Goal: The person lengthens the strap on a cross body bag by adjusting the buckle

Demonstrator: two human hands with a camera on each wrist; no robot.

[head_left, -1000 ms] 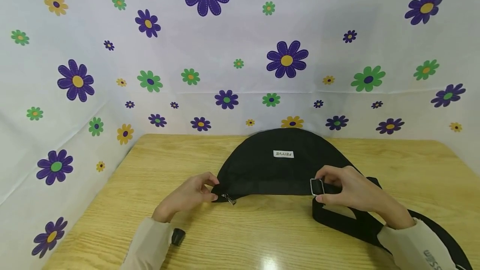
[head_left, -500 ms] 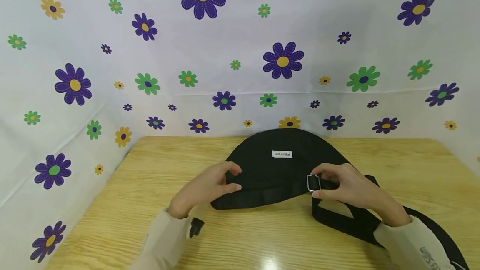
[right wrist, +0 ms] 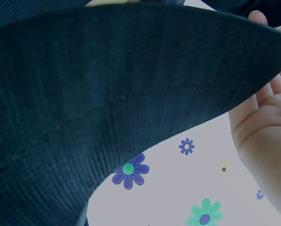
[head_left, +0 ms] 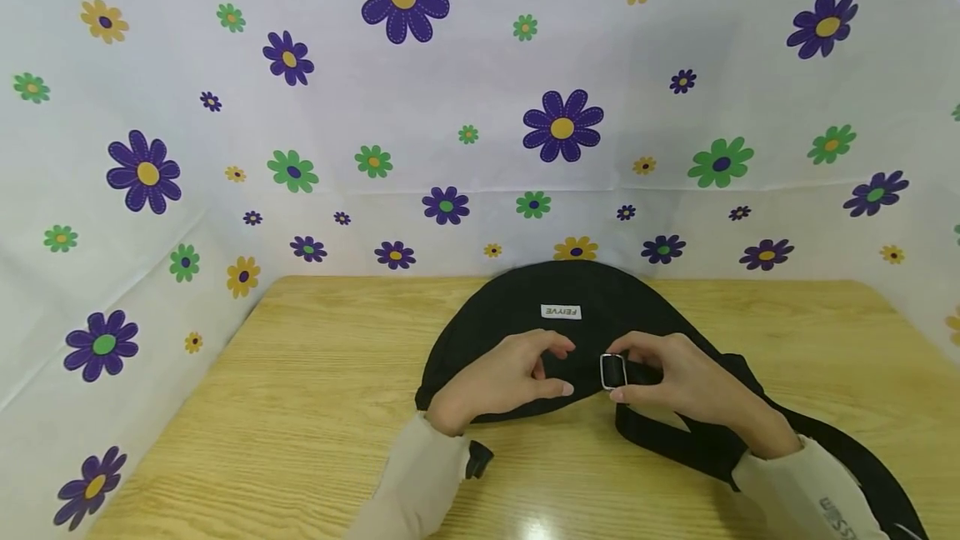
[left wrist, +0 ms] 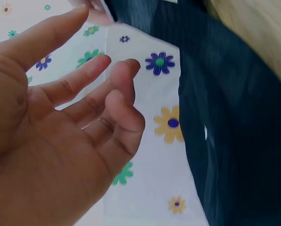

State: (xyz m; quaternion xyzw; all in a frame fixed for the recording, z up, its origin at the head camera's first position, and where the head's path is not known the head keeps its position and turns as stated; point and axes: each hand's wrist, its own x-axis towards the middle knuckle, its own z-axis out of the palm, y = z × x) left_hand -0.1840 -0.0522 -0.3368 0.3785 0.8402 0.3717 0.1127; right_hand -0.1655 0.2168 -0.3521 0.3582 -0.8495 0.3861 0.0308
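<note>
A black half-moon shoulder bag (head_left: 457, 348) lies on the table, its white label (head_left: 561, 312) upside down. My right hand (head_left: 690, 382) pinches the square metal strap buckle (head_left: 603, 372) between thumb and fingers at the bag's front right. Its black webbing strap (head_left: 671, 442) loops below that hand and trails toward the right sleeve; the strap (right wrist: 117, 89) covers much of the right wrist view. My left hand (head_left: 510, 377) hovers over the bag's front, thumb and fingers apart and holding nothing, fingertips a short way left of the buckle. In the left wrist view its palm (left wrist: 60, 127) shows bare.
The wooden table (head_left: 330, 357) extends to both sides of the bag. Behind it hangs a white cloth (head_left: 450, 90) printed with flowers, close to the bag's far edge. A small black piece (head_left: 478, 459) sits beside the left sleeve.
My left hand has let go of the bag's left corner and moved right across its front toward the buckle. My right hand keeps its pinch on the buckle, nearly still.
</note>
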